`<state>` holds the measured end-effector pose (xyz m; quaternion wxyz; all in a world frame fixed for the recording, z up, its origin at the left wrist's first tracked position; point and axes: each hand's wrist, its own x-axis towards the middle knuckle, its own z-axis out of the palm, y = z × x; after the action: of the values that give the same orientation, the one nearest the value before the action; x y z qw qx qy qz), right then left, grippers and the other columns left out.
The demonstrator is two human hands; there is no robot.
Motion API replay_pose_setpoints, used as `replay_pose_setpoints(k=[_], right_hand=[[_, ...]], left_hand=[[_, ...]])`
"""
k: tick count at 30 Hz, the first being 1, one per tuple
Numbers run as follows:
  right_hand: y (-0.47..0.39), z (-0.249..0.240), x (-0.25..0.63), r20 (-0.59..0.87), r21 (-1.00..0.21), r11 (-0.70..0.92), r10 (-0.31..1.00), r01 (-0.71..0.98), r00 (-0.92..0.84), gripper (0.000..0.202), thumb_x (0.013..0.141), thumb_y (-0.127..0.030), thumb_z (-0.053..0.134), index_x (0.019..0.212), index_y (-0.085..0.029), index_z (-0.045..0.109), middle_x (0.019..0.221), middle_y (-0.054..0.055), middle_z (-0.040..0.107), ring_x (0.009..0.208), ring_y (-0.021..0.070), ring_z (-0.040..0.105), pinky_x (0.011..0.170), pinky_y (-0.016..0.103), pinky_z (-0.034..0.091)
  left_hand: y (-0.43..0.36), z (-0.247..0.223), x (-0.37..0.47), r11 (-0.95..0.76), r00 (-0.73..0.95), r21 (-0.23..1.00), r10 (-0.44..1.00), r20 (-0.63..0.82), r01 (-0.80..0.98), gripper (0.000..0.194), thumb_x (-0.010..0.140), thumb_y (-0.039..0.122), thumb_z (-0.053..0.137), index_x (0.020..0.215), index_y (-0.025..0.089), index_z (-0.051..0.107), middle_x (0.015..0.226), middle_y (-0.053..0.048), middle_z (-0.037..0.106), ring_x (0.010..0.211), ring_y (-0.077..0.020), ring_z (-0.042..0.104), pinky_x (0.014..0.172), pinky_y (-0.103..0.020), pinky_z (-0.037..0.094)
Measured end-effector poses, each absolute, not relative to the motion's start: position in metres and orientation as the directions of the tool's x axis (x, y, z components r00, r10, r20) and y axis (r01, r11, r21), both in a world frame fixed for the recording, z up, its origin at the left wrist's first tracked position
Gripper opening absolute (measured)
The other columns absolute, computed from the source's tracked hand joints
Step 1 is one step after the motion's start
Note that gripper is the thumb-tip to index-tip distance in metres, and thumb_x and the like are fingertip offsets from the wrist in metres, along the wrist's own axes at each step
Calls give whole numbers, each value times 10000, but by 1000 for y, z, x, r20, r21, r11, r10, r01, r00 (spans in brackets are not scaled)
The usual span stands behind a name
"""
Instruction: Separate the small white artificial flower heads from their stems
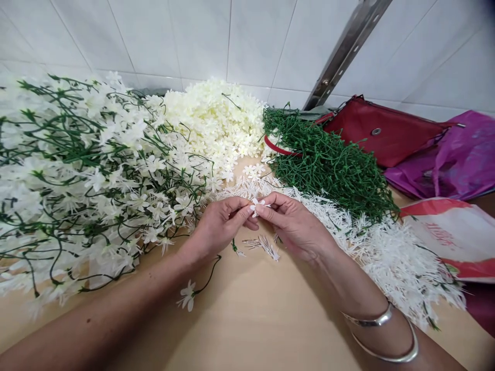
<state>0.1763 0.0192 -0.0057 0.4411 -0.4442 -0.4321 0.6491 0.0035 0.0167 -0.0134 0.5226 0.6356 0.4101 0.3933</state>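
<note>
A small white artificial flower (258, 207) is pinched between my two hands over the middle of the table. My left hand (222, 222) closes thumb and fingertips on its left side. From the right, my right hand (296, 222) grips it the same way. Whether a stem or stamen is also in the fingers is hidden. Just below lie some loose white stamens (266, 246) and a small green stem piece. A single finished-looking flower on a curved green stem (188, 295) rests beside my left forearm.
Stemmed white flowers (96, 175) are heaped at the left, cream blossoms (220, 116) at the back. Green stems (325, 159) and white stamens (402, 252) lie in piles to the right. Beyond are a red bag (386, 129), a purple plastic bag (460, 154) and a tiled wall (201, 41).
</note>
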Motion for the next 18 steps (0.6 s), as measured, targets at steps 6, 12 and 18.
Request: replay_pose_setpoints(k=[6, 12, 18], right_hand=[[16, 3, 181, -195, -923, -272, 940, -273, -279, 341, 654, -442, 915, 843, -235, 721, 804, -7, 690, 808, 160, 629, 881, 340, 495], [16, 1, 179, -181, -943, -229, 962, -241, -207, 333, 633, -434, 927, 782, -226, 715, 765, -18, 651, 754, 144, 576, 797, 307, 475], [16, -9, 176, -121, -984, -140, 980, -112, -157, 351, 655, -486, 894, 754, -214, 697, 722, -14, 657, 707, 150, 562, 754, 324, 444]], left_hand=[[18, -17, 5, -123, 328, 992, 936, 124, -24, 217, 952, 337, 577, 859, 153, 645, 799, -29, 716, 714, -135, 720, 718, -251, 570], [16, -18, 4, -138, 327, 990, 937, 124, 22, 194, 957, 305, 556, 858, 158, 635, 774, -18, 698, 707, -133, 712, 702, -239, 537], [13, -15, 3, -169, 326, 972, 939, 109, 162, 198, 957, 288, 551, 819, 177, 638, 719, -14, 734, 706, -152, 728, 693, -246, 546]])
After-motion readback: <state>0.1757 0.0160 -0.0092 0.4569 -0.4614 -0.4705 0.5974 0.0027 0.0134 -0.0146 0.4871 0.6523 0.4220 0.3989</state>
